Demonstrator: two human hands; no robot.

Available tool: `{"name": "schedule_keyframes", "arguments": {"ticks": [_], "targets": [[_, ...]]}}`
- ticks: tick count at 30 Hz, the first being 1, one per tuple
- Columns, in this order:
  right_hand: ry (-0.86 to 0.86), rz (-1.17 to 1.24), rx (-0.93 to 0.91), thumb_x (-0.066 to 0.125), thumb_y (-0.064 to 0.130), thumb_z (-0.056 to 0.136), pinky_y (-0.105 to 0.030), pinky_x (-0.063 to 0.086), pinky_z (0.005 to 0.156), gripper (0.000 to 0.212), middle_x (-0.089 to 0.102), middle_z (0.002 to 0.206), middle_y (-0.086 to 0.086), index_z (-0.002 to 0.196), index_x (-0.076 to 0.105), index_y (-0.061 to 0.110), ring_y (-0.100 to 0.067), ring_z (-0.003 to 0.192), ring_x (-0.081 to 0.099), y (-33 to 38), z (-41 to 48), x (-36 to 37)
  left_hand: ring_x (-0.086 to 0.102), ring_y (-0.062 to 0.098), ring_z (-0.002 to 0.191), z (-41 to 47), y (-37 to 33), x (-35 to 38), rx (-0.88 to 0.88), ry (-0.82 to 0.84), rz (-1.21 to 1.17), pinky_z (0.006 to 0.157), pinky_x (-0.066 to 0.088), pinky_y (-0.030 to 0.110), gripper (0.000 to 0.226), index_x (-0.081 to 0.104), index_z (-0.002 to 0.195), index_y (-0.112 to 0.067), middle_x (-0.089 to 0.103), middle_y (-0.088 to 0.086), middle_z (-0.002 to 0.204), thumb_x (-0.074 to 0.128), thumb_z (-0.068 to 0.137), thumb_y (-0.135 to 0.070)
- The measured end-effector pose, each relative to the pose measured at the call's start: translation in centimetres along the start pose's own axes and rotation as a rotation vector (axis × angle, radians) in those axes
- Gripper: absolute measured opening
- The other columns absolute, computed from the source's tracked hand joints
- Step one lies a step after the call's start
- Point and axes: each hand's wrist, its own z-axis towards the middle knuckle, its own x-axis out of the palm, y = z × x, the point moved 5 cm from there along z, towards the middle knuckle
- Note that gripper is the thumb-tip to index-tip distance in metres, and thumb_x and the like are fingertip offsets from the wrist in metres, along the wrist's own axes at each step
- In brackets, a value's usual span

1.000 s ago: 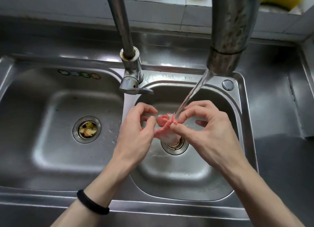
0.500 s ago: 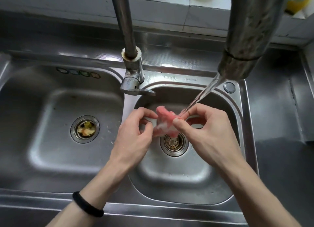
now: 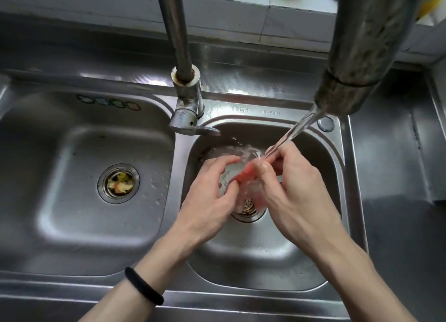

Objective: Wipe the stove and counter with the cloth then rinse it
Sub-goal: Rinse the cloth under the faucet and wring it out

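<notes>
A stainless steel double sink (image 3: 241, 295) fills the view. Its left basin (image 3: 72, 213) is wide, its right basin (image 3: 253, 261) narrower, and a steel tabletop (image 3: 398, 225) runs along the right. A tiled ledge (image 3: 241, 15) runs behind.

The faucet spout (image 3: 362, 44) is close to the camera and covers part of the ledge and the sink's back rim. Its riser (image 3: 176, 32) stands on the divider between the basins, above the lever (image 3: 193, 128).

Both hands are over the right basin. The left hand (image 3: 207, 208) has its fingers curled round the left side of a pink cloth (image 3: 246, 174). The right hand (image 3: 296, 196) pinches the cloth's right side with thumb and bent fingers.

The water stream (image 3: 296, 131) strikes the cloth between the hands. The splash blurs the cloth's outline. The hands and cloth half hide the right drain (image 3: 247, 208).

The left drain strainer (image 3: 118, 183) holds yellowish food scraps. A black band (image 3: 143, 285) circles the left wrist. Four small stickers (image 3: 108, 102) sit on the left basin's back wall.
</notes>
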Motion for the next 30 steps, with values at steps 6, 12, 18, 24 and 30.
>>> {"name": "schedule_keyframes", "arguments": {"ticks": [6, 12, 18, 24, 30], "targets": [[0.015, 0.497, 0.094, 0.051, 0.021, 0.109, -0.041, 0.065, 0.081, 0.016, 0.080, 0.097, -0.010, 0.095, 0.051, 0.014, -0.026, 0.094, 0.079, 0.1, 0.4, -0.3, 0.044, 0.011, 0.147, 0.7, 2.6, 1.1, -0.341, 0.022, -0.213, 0.125, 0.034, 0.043, 0.051, 0.041, 0.156, -0.029, 0.045, -0.003, 0.159, 0.045, 0.108, -0.048], [-0.083, 0.937, 0.360, 0.046, 0.018, 0.111, -0.058, 0.055, 0.102, 0.019, 0.074, 0.111, -0.030, 0.094, 0.052, 0.010, -0.042, 0.107, 0.074, -0.6, -1.2, 0.4, 0.061, 0.023, 0.086, 1.6, 2.7, 3.3, -0.812, -0.061, -1.001, 0.072, 0.049, 0.034, 0.038, 0.065, 0.108, -0.015, 0.071, 0.010, 0.102, 0.041, 0.107, -0.044], [-0.103, 1.293, 0.502, 0.045, 0.012, 0.108, -0.039, 0.067, 0.069, 0.016, 0.077, 0.092, -0.027, 0.105, 0.054, 0.000, -0.038, 0.083, 0.079, -0.4, -2.5, 1.3, 0.075, 0.031, 0.059, 3.2, -0.5, 4.8, -0.898, -0.013, -1.361, 0.057, 0.062, 0.036, 0.032, 0.059, 0.109, -0.004, 0.073, 0.019, 0.085, 0.047, 0.105, -0.033], [-0.364, 1.474, 0.821, 0.051, 0.005, 0.104, -0.027, 0.059, 0.052, 0.016, 0.058, 0.077, -0.010, 0.089, 0.056, 0.005, -0.012, 0.046, 0.064, -4.8, -2.1, 2.5, 0.050, 0.019, 0.044, 3.9, -1.1, 4.0, -0.787, -0.165, -1.009, 0.059, 0.048, 0.031, 0.028, 0.054, 0.066, -0.012, 0.047, 0.000, 0.049, 0.058, 0.093, -0.009], [-0.010, 1.300, 0.888, 0.056, 0.039, 0.104, -0.038, 0.054, 0.097, 0.030, 0.077, 0.097, -0.010, 0.111, 0.073, 0.016, -0.025, 0.100, 0.070, -4.2, 0.3, 7.0, 0.058, 0.017, 0.066, 4.6, -2.8, 2.5, -0.406, -0.175, -0.554, 0.075, 0.050, 0.038, 0.035, 0.067, 0.067, -0.025, 0.062, -0.004, 0.067, 0.058, 0.100, -0.032]]}}
